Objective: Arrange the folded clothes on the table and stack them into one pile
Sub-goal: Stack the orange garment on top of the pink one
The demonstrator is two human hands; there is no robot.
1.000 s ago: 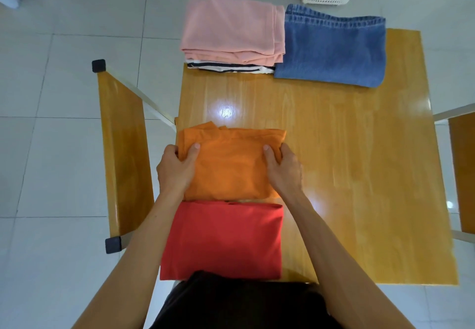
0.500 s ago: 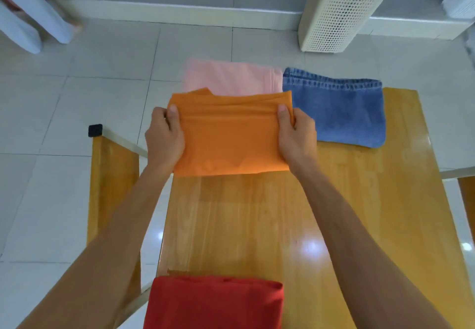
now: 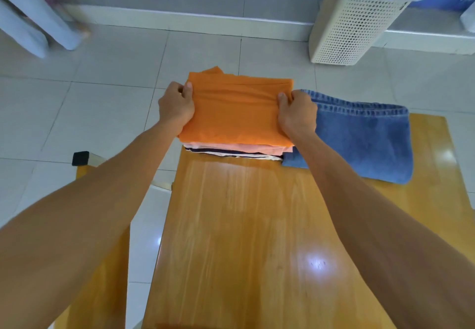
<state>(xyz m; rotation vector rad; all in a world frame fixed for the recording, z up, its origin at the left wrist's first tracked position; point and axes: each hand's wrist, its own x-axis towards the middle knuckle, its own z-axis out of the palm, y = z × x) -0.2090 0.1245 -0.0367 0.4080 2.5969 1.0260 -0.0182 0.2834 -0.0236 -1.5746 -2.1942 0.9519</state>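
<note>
Between both hands' grip, left hand [image 3: 176,107] and right hand [image 3: 298,115] pinching orange shirt [image 3: 237,112] onto pink pile [image 3: 239,148]; next likely release, then fetch jeans [image 3: 365,138] just right.

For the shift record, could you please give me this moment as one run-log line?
step: orange garment set on pink garment | left hand: gripping | right hand: gripping | jeans: beside pile

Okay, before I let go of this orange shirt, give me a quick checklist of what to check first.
1. Orange shirt sits on the pink garment: ok.
2. Near edges line up with the layers below: ok.
3. Far edge is flat: not ok, a corner sticks up.
4. Left hand and right hand both grip its sides: ok.
5. Jeans added to the pile: not ok, beside it.
6. Pile fully on the table: cannot tell.
</note>
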